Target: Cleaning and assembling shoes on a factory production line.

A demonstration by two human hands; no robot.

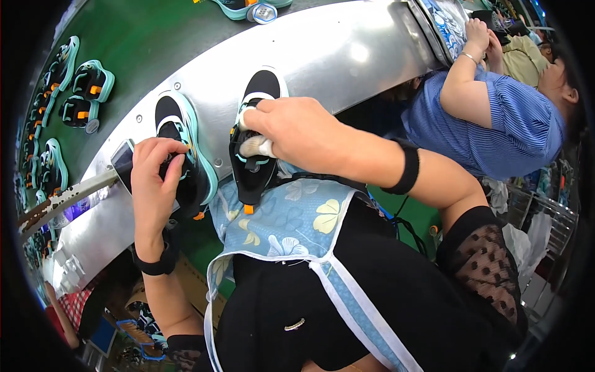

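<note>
Two black sneakers with teal-and-white soles lie side by side on a curved steel ledge [338,46], toes pointing away from me. My left hand [152,177] is at the left sneaker [202,167], its thumb and forefinger nearly together above the lacing. Whatever those fingers may pinch is too small to make out. White covers wrap the thumb and a finger of my right hand [300,133]. That hand grips the right sneaker [253,178] around its tongue and lace area, hiding part of the upper. An orange pull tab [248,209] sticks out at this shoe's heel.
Beyond the ledge runs a green belt [145,37] carrying several similar sneakers [93,84] at the left. A worn metal bar [68,201] reaches in beside my left hand. To the right sits a co-worker in a blue striped shirt [489,121]. A floral apron [291,217] covers my lap.
</note>
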